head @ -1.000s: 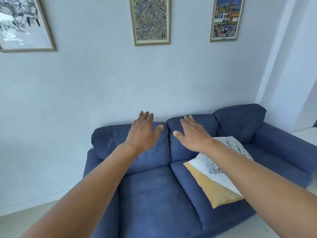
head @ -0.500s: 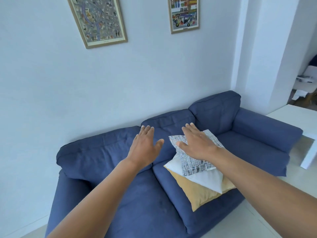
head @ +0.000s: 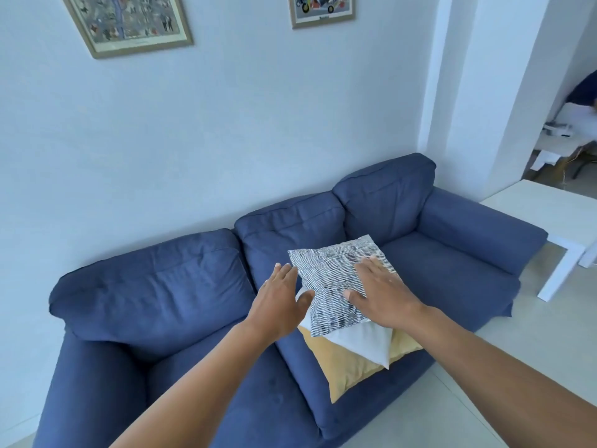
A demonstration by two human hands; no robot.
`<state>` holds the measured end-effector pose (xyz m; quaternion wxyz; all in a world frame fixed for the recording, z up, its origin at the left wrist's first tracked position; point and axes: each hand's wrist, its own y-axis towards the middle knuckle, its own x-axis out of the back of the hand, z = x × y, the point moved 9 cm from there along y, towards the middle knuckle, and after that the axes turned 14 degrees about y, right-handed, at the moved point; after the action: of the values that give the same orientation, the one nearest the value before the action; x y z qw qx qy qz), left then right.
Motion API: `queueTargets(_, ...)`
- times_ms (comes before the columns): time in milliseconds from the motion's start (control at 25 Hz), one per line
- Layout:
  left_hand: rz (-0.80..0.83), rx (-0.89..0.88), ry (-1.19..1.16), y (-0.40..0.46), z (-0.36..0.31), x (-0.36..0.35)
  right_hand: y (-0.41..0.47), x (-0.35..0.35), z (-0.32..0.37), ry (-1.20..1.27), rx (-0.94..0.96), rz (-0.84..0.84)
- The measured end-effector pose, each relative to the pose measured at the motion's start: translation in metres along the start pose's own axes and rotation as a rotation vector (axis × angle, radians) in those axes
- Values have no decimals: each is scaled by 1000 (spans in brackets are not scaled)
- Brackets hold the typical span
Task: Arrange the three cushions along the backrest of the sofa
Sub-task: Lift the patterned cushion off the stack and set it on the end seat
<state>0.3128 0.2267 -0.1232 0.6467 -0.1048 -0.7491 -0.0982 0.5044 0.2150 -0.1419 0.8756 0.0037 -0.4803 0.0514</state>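
Cushions stacked on middle seat of sofa point(head: 161, 286): patterned cushion point(head: 336, 286) on white point(head: 365, 342) on yellow point(head: 349, 367). Right hand point(head: 381, 295) laid flat and open on patterned cushion; left hand point(head: 279, 302) open, empty, at its 9 o'clock edge. Opposite edges should be gripped, top cushion lifted alone, stood against backrest.

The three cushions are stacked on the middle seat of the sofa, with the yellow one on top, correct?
Not quite. The head view shows the patterned black-and-white cushion on top; the yellow cushion is at the bottom, under the white cushion. The stack is on the sofa's middle seat.
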Motion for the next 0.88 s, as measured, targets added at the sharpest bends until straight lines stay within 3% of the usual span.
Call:
queueTargets(480,-61,-94,-7,109,40,-3,87,16,-2,11,-39,-101)
queueTargets(880,-14,-35,-22,179,53,-44,171,11,-29,47,-3,-43)
